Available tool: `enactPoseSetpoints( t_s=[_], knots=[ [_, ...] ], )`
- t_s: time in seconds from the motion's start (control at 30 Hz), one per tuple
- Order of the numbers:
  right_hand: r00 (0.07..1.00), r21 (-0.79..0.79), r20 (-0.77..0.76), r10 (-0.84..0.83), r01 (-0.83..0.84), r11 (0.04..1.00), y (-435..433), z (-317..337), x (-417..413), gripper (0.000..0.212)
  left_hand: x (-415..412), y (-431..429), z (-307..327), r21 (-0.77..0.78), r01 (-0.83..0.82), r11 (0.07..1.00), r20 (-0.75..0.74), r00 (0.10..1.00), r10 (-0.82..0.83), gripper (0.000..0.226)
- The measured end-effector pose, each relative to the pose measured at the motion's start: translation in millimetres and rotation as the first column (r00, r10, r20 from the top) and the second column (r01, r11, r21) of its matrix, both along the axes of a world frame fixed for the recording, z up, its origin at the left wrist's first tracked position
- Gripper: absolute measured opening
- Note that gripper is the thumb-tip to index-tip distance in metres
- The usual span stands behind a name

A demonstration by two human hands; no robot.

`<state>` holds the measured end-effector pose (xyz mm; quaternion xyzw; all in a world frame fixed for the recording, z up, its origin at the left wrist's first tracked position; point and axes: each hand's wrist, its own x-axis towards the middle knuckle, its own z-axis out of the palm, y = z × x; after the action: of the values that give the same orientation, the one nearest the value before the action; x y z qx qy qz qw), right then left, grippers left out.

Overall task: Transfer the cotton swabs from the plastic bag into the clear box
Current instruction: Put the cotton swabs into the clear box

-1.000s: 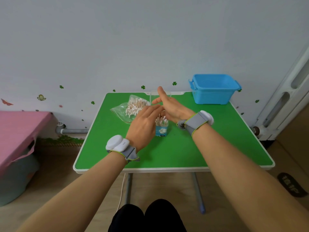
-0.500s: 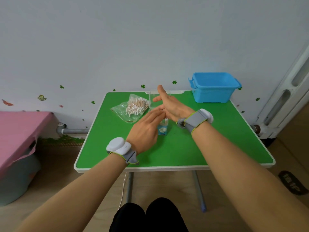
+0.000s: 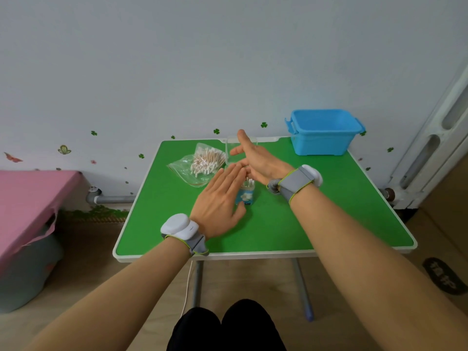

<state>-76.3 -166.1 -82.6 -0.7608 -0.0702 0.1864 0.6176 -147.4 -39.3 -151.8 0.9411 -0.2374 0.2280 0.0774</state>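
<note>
L hand (image 3: 220, 198) & R hand (image 3: 255, 160), fingers straight, nothing pinched, flank clear box (image 3: 247, 197) w/ upright cotton swabs (image 3: 249, 183), prob. between loads; plastic bag (image 3: 188, 171) lies near for reach, not empty.

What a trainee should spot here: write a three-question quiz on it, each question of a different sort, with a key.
1. True or false: the left hand grips the plastic bag.
2. What stands at the far right corner of the table? A) plastic bag B) blue bin C) kettle
3. Fill in: the swabs in the clear box stand ____.
Key: 1 false; 2 B; 3 upright.
</note>
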Motion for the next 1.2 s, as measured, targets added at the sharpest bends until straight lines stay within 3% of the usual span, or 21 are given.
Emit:
enactPoseSetpoints(
  t_s=[0.17, 0.27, 0.43, 0.53, 0.8, 1.03, 1.2],
  knots=[
    [1.000, -0.024, 0.022, 0.003, -0.002, 1.000, -1, 0, -2, 0.073, 5, 3, -2, -0.048, -0.028, 0.998, -0.036, 0.999, 0.026, 0.068],
    [0.999, -0.092, 0.048, 0.004, 0.000, 0.996, 1, 1, -4, 0.072, 6, 4, -1, -0.209, -0.079, 0.975, -0.052, 0.996, 0.070, 0.072],
    [0.994, -0.234, 0.078, 0.081, -0.061, 0.970, 2, 5, -6, 0.079, 10, 4, 1, -0.451, -0.168, 0.877, -0.227, 0.971, 0.070, 0.086],
    [0.987, -0.312, 0.096, 0.132, -0.096, 0.945, 1, 9, -9, 0.080, 12, 1, 2, -0.503, -0.195, 0.842, -0.330, 0.944, 0.021, 0.093],
    [0.924, -0.619, 0.168, 0.344, -0.173, 0.766, 15, 17, -13, 0.078, 24, -1, 2, -0.573, -0.257, 0.778, -0.449, 0.893, -0.037, 0.113],
    [0.925, -0.600, 0.240, 0.295, -0.097, 0.794, 15, 18, -12, 0.088, 27, 4, 3, -0.632, -0.250, 0.734, -0.419, 0.906, -0.052, 0.110],
    [0.912, -0.537, 0.251, 0.325, -0.148, 0.830, 13, 12, -15, 0.076, 29, 6, 2, -0.643, -0.265, 0.718, -0.427, 0.903, -0.049, 0.108]
  ],
)
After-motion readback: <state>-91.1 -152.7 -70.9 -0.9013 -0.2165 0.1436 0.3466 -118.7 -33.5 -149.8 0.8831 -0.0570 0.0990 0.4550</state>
